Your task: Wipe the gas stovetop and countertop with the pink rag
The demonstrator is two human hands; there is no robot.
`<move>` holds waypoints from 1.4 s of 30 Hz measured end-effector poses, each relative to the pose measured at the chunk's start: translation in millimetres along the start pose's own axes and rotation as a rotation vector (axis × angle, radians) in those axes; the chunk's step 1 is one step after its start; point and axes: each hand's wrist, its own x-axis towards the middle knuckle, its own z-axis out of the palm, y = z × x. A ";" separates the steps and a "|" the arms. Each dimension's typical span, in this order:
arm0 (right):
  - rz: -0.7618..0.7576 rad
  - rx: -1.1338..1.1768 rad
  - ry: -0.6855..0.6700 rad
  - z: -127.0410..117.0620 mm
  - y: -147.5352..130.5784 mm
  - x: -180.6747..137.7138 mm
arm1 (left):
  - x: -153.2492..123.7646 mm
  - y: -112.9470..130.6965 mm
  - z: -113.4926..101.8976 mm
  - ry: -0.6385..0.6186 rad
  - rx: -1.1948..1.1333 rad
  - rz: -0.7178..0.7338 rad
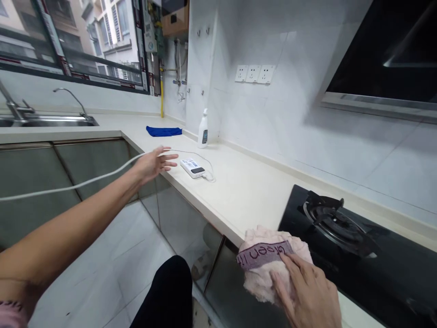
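My left hand (pixel 154 164) reaches out over the counter's front edge, fingers spread, with nothing in it. Just past its fingertips lies a white power bank (pixel 192 168) with a dark panel. From it a white cable (pixel 102 175) loops behind my hand and trails off to the left. A crumpled pink towel (pixel 262 284) with a purple lettered band is under my right hand (pixel 309 291), which grips it by the near right side. The towel covers the counter's edge at the corner of the black gas stove (pixel 392 255); its underside is hidden.
A white spray bottle (pixel 203 130) stands by the wall, and a folded blue cloth (pixel 164 131) lies farther back. The sink (pixel 61 120) is at far left. A burner grate (pixel 336 221) rises from the stove, below a range hood (pixel 385 54). Cabinets line the counter's front.
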 end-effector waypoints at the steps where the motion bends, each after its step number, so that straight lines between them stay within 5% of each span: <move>1: -0.008 -0.010 -0.003 1.7 1.5 -1.9 | -0.3 -5.5 5.0 -0.013 0.042 -0.005; 12: -0.123 -0.070 0.012 20.7 18.2 -15.1 | 8.1 -72.0 78.3 -0.104 0.607 0.288; 23: -0.028 -0.039 0.070 4.4 -1.3 -0.1 | 49.9 -96.2 135.0 -0.083 1.046 0.294; 42: 0.055 0.045 0.083 -3.8 -11.1 6.6 | 40.8 -90.7 158.1 -0.561 1.281 0.478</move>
